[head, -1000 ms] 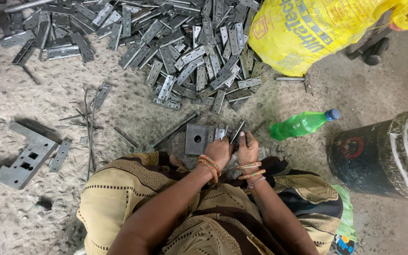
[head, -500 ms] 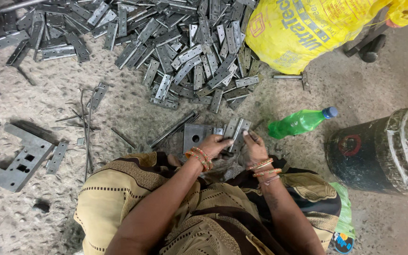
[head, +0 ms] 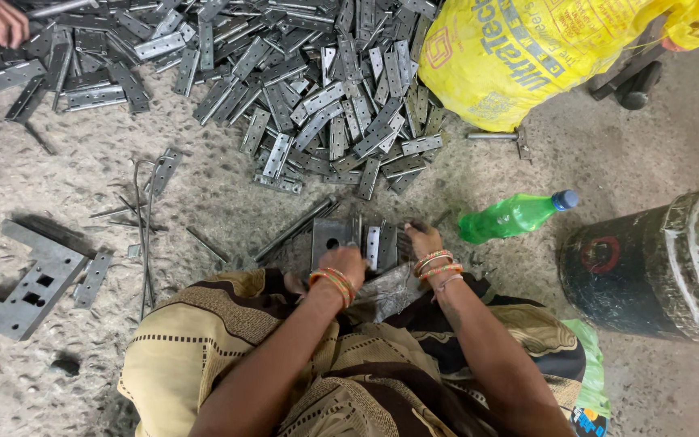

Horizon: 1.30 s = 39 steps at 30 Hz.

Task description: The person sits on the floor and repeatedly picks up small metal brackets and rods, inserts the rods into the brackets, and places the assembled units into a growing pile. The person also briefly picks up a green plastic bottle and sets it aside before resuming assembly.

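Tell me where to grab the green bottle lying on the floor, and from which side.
Take the green bottle around its middle, coming down from above. It lies flat on the concrete floor, blue cap pointing right, clear of the black drum, so fingers can straddle its round body.

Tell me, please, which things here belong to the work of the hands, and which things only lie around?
In the work:
left hand
right hand
square plate with a hole
small metal strips between the hands
big heap of metal strips, likely the supply

Lying about:
green bottle
yellow sack
black drum
grey bracket
thin rods
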Motion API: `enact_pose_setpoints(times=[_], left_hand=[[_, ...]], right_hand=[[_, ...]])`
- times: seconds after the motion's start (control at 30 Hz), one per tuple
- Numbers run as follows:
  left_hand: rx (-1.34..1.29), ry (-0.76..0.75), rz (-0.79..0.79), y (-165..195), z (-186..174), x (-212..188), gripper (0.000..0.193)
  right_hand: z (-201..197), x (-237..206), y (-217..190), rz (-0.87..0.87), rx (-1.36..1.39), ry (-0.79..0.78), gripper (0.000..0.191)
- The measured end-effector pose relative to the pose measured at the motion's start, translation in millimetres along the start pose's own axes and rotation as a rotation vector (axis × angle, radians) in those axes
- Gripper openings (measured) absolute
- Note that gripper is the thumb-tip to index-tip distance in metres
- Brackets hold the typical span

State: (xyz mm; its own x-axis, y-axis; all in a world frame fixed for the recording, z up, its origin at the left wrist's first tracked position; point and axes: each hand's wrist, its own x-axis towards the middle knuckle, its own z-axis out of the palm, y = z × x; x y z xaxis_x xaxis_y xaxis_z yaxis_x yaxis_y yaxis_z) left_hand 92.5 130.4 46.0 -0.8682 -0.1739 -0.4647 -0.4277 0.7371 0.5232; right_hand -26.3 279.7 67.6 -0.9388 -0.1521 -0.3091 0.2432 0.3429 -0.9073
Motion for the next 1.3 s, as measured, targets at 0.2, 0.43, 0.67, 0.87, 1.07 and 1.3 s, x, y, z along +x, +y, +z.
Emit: enact_pose_setpoints(times=[0.2, 0.43, 0.67, 0.87, 1.07, 1.3], left_hand=[[0.217, -0.128, 0.125, 6.9, 7.7, 17.6, 0.022], [0.095, -0.005, 0.205, 1.7, 12.6, 71.0, 0.025], [0.032, -0.035, 0.306, -28.8, -24.2, 121.8, 0.027], [0.032, -0.035, 0.323, -40.2, -42.2, 124.7, 0.028], [0.034, -0.035, 0.340, -16.0, -48.7, 107.8, 0.030], [0.039, -0.016, 0.388, -19.4, -49.4, 113.7, 0.032]], right_hand=[[1.1, 64.5, -15.2, 0.032, -0.277, 0.054, 0.039], [18.2, 162.0, -25.6, 0.087, -0.721, 0.214, 0.051], [54.9, 230.3, -30.2, 0.129, -0.929, 0.251, 0.060], [101.7, 233.1, -19.8, 0.209, -1.012, 0.117, 0.054], [142.1, 178.3, -4.8, 0.165, -1.024, -0.146, 0.049], [158.2, 123.7, 5.0, 0.126, -0.884, -0.487, 0.042]])
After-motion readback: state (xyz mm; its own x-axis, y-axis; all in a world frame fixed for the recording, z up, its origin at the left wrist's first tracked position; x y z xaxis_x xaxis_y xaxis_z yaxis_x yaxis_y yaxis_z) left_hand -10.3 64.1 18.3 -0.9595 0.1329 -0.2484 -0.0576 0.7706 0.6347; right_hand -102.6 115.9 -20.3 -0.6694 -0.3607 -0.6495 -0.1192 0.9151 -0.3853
